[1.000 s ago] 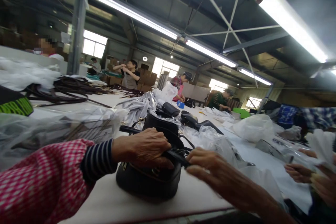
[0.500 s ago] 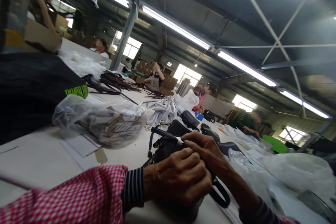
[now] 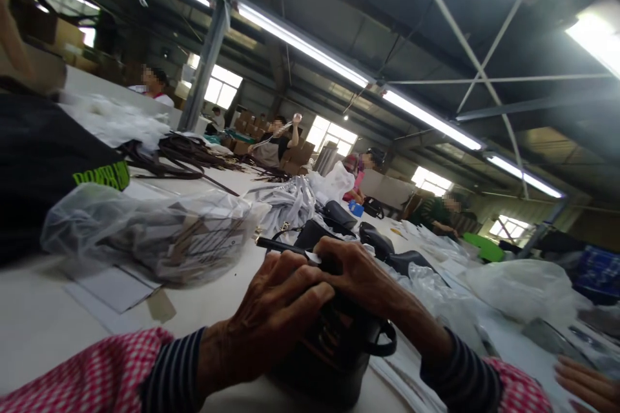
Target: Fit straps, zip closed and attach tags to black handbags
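Observation:
A small black handbag (image 3: 334, 368) stands upright on the white table in front of me. My left hand (image 3: 278, 313) is closed at its top left edge, fingers bent over the bag. My right hand (image 3: 351, 271) pinches the top from the other side, and its fingertips meet those of my left hand. A black strap (image 3: 283, 245) sticks out to the left above my fingers. A small white piece (image 3: 314, 257) shows between the hands; I cannot tell what it is. A black loop (image 3: 385, 343) hangs at the bag's right side.
Clear plastic bags lie left (image 3: 155, 232) and right (image 3: 527, 290). More black bags (image 3: 375, 242) and silvery strips (image 3: 285, 200) lie behind. A black bag with green lettering (image 3: 48, 168) is far left. Another person's hand (image 3: 586, 381) shows at the right edge; co-workers are farther back.
My left hand has shifted left and up, uncovering more of the handbag's side. My right hand has moved slightly left. The view has turned right, and another person's hand has appeared at the right edge.

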Demonstrator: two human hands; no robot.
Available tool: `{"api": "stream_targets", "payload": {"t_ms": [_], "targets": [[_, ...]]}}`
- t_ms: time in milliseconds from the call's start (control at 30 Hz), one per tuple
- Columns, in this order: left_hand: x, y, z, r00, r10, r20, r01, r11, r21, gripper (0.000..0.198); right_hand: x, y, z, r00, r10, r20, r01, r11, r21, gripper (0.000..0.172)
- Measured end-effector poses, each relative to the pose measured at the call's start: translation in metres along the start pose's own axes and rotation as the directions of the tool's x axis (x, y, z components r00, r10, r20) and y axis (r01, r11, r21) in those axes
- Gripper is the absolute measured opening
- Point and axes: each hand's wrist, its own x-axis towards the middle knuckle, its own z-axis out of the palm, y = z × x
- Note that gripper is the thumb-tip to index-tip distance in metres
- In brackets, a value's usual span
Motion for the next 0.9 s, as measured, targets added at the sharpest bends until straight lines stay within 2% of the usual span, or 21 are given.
{"api": "stream_targets", "payload": {"t_ms": [100, 167, 267, 400, 467, 700, 800, 900], "targets": [[-0.004, 0.0, 0.004, 0.998, 0.033, 0.046, -0.035, 0.998, 0.045, 0.023, -0.004, -0.001, 0.0, 0.994, -0.028, -0.103, 0.02, 0.997, -0.079, 0.009], [-0.005, -0.001, 0.005, 0.996, 0.036, 0.076, -0.041, 0.998, 0.058, 0.022, -0.01, 0.001, -0.003, 0.99, 0.01, -0.14, -0.015, 0.999, -0.035, 0.009], [-0.005, -0.005, 0.003, 0.998, 0.008, 0.055, -0.012, 0.998, 0.066, 0.021, -0.019, 0.004, -0.007, 0.991, 0.084, -0.104, -0.074, 0.992, 0.099, 0.005], [-0.007, -0.013, 0.0, 0.996, -0.028, 0.081, 0.037, 0.993, -0.108, 0.023, -0.023, 0.005, -0.005, 0.994, 0.104, -0.046, -0.09, 0.968, 0.236, 0.031], [-0.008, -0.016, -0.001, 0.994, -0.038, 0.1, 0.057, 0.98, -0.19, 0.025, -0.021, 0.005, -0.004, 0.996, 0.072, -0.047, -0.059, 0.969, 0.241, 0.036], [0.005, -0.018, -0.008, 0.985, -0.067, 0.16, 0.112, 0.95, -0.29, 0.022, -0.013, 0.006, -0.004, 0.998, -0.008, -0.06, 0.01, 0.999, 0.038, 0.024], [0.014, -0.02, -0.014, 0.984, -0.014, 0.179, 0.058, 0.968, -0.243, 0.017, -0.01, 0.004, -0.004, 0.999, -0.013, -0.048, 0.008, 0.994, -0.105, 0.02], [0.024, -0.024, -0.021, 0.973, 0.081, 0.218, -0.052, 0.99, -0.132, 0.017, -0.011, 0.003, -0.003, 0.999, -0.03, -0.012, 0.027, 0.983, -0.182, 0.011]]}}
